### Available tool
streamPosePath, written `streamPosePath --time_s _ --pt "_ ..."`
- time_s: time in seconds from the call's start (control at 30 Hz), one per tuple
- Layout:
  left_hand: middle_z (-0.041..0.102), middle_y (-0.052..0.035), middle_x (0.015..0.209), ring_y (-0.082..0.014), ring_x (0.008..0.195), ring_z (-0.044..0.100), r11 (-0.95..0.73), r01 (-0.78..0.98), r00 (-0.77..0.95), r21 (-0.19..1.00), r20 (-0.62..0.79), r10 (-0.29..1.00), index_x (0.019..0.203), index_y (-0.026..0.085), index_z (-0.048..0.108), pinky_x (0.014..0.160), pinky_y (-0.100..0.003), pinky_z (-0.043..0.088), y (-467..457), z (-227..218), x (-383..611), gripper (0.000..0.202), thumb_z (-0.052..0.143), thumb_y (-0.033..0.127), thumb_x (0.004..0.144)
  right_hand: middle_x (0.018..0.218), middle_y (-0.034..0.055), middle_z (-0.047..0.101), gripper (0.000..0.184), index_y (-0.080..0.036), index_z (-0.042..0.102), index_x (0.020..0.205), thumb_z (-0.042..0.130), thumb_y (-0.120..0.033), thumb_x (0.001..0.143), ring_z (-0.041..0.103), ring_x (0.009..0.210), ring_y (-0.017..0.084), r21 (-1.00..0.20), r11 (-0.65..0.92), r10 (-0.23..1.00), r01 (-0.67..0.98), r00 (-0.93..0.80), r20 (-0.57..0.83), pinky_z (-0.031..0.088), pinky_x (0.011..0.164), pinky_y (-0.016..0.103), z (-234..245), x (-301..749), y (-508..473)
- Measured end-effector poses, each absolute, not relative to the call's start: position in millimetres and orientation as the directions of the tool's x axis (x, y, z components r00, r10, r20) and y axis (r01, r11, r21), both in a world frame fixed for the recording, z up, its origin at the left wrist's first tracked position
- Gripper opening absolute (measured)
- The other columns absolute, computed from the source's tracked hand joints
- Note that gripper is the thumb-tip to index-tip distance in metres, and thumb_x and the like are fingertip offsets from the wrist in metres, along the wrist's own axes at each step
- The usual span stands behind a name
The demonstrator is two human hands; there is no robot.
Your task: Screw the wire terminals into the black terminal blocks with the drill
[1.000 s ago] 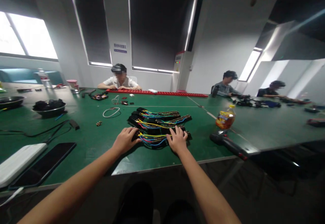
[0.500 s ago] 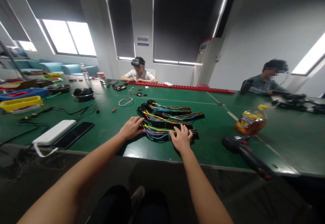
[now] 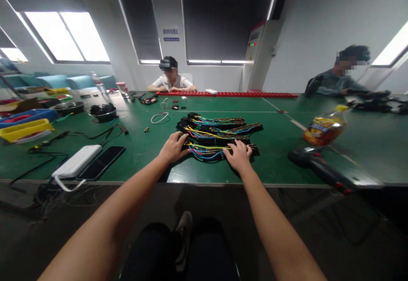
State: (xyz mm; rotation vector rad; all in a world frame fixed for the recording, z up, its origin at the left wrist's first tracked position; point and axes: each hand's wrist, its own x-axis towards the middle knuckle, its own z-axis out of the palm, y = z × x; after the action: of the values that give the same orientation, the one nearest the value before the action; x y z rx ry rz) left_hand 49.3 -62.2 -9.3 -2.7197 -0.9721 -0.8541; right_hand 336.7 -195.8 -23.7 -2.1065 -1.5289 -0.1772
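Observation:
Several black strips with yellow, red and blue wires along them (image 3: 216, 134) lie side by side on the green table (image 3: 146, 153). Closest to me is one wired black strip (image 3: 207, 152), lying flat along the near side of the group. My left hand (image 3: 172, 148) is closed around its left end, thumb toward me and fingers on the far side. Near its right end, my right hand (image 3: 238, 155) grips the same strip with bent fingers over it. Both hands cover parts of the strip's ends.
Right of the strips are a black power drill (image 3: 318, 168) and a yellow-capped drink bottle (image 3: 325, 126). A white power strip (image 3: 76, 162) and a phone (image 3: 102, 162) lie left, near a yellow tray (image 3: 25, 131) and a metal bowl (image 3: 110, 114). Two people sit across the table.
My view has tilted, so the table sits higher in the picture and the strips appear slightly farther right. Both hands stay at the two ends of the nearest strip.

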Motion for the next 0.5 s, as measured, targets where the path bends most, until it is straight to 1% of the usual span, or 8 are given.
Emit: streamPosePath --time_s 0.1,0.2,0.27,0.4,0.43,0.5 --pt "0.043 -0.0176 0.138 -0.0332 0.129 0.043 -0.765 0.637 0.597 0.090 0.571 0.564 0.144 0.018 0.042 0.111 -0.049 0.038 -61 -10 48 0.075 0.060 0.061 0.084 0.146 0.0147 0.052 0.049 -0.024 0.069 0.118 0.040 -0.055 0.096 0.038 0.137 0.030 -0.336 -0.244 0.832 0.910 0.375 0.409 0.014 0.113 0.053 -23 334 -193" --pt "0.043 -0.0178 0.141 -0.0345 0.132 0.042 -0.761 0.638 0.587 0.116 0.567 0.578 0.145 0.018 0.041 0.111 -0.049 0.038 -59 -11 47 0.082 0.062 0.065 0.081 0.147 0.0144 0.050 0.050 -0.025 0.069 0.117 0.036 -0.056 0.097 0.037 0.138 0.029 -0.324 -0.270 0.818 0.907 0.394 0.420 0.015 0.113 0.054 -22 332 -192" --pt "0.042 -0.0175 0.145 -0.0355 0.136 0.039 -0.767 0.626 0.594 0.140 0.552 0.585 0.146 0.019 0.041 0.113 -0.050 0.036 -57 -11 47 0.085 0.062 0.067 0.080 0.147 0.0152 0.049 0.051 -0.025 0.068 0.119 0.034 -0.056 0.097 0.036 0.138 0.029 -0.303 -0.285 0.814 0.909 0.397 0.425 0.016 0.112 0.054 -22 330 -192" --pt "0.035 -0.0168 0.154 -0.0364 0.144 0.030 -0.790 0.586 0.614 0.180 0.537 0.578 0.148 0.019 0.039 0.118 -0.050 0.029 -53 -14 48 0.086 0.061 0.067 0.080 0.148 0.0162 0.048 0.054 -0.024 0.063 0.127 0.033 -0.057 0.098 0.035 0.138 0.029 -0.238 -0.312 0.816 0.920 0.388 0.429 0.016 0.113 0.054 -21 326 -193" --pt "0.034 -0.0167 0.155 -0.0368 0.144 0.030 -0.792 0.578 0.612 0.196 0.538 0.580 0.149 0.020 0.039 0.117 -0.051 0.029 -52 -14 48 0.087 0.061 0.068 0.080 0.148 0.0164 0.048 0.055 -0.023 0.062 0.129 0.032 -0.057 0.098 0.035 0.138 0.030 -0.222 -0.321 0.816 0.921 0.388 0.429 0.016 0.113 0.054 -21 325 -193" --pt "0.037 -0.0164 0.153 -0.0365 0.141 0.037 -0.792 0.559 0.603 0.246 0.535 0.592 0.149 0.020 0.039 0.115 -0.051 0.034 -49 -15 47 0.085 0.059 0.068 0.081 0.149 0.0163 0.047 0.056 -0.022 0.059 0.132 0.030 -0.056 0.099 0.036 0.138 0.029 -0.193 -0.338 0.817 0.921 0.389 0.425 0.017 0.113 0.053 -20 323 -193"
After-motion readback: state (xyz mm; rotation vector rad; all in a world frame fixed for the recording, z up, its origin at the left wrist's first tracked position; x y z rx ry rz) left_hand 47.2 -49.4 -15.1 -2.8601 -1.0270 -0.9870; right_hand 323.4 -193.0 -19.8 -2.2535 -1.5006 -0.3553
